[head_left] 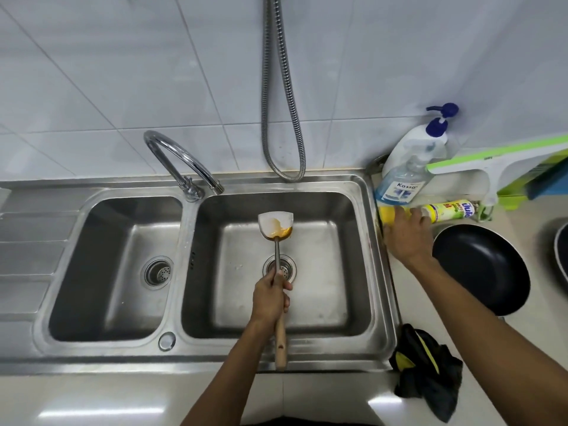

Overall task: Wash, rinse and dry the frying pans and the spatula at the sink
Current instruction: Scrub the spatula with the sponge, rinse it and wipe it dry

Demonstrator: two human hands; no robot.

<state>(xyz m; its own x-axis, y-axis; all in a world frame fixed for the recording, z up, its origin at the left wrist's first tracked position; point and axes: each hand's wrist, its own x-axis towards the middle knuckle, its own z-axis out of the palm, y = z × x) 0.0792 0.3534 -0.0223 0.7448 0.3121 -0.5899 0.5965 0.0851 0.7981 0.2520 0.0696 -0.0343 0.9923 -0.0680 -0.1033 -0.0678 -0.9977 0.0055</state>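
My left hand (270,298) grips the wooden handle of a metal spatula (275,226) and holds it over the right sink basin (350,210). Orange sauce smears the spatula's blade. My right hand (405,232) reaches onto the counter and rests on a yellow dish-soap bottle (442,210) lying on its side; whether the fingers close on it is unclear. A black frying pan (482,269) sits on the counter just right of that hand. The edge of a second pan (561,250) shows at the right border.
A curved tap (181,161) stands between the two basins, its spout over the right one, and no water runs. A spray hose (282,87) hangs on the tiled wall. Pump bottles (412,161), a green squeegee (491,161) and a dark cloth (427,370) lie on the right counter.
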